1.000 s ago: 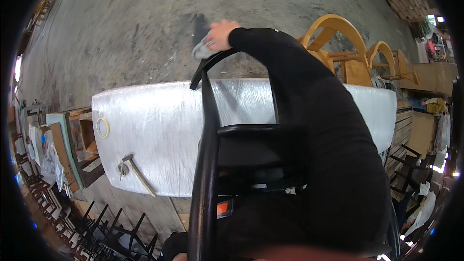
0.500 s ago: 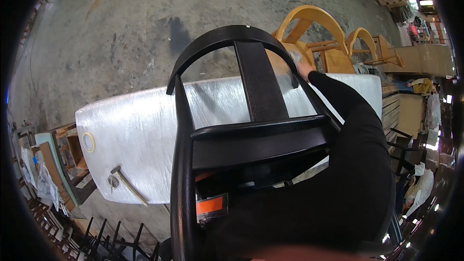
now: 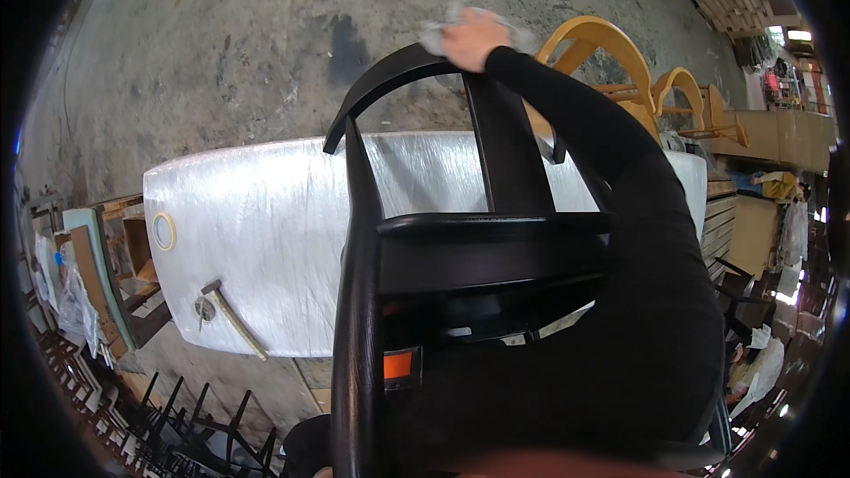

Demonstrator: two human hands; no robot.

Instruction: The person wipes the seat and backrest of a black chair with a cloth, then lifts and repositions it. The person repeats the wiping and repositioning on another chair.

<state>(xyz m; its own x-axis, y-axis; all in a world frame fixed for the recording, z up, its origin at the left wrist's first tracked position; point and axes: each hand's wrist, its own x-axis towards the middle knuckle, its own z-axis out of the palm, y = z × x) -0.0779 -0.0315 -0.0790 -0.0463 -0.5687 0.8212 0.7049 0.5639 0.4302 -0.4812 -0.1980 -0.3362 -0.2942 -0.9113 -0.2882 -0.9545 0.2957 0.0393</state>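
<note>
A black wooden chair with a curved top rail and a wide centre slat fills the middle of my view. My right hand is closed on a crumpled whitish cloth, which it presses on the top rail near the head of the slat. From the lower right, my black-sleeved right arm reaches across the chair and covers its right side. A sliver of skin shows at the bottom edge beside the chair's left post, perhaps my left hand; its fingers are hidden.
Beneath the chair lies a long surface wrapped in clear film, bearing a tape roll and a hammer. Light-wood chairs stand beyond at the right. Black chair frames crowd the lower left. Cardboard boxes sit at far right.
My right hand has moved up and left with the cloth, from the rail's right end to its top middle. The chair appears slightly further right in view.
</note>
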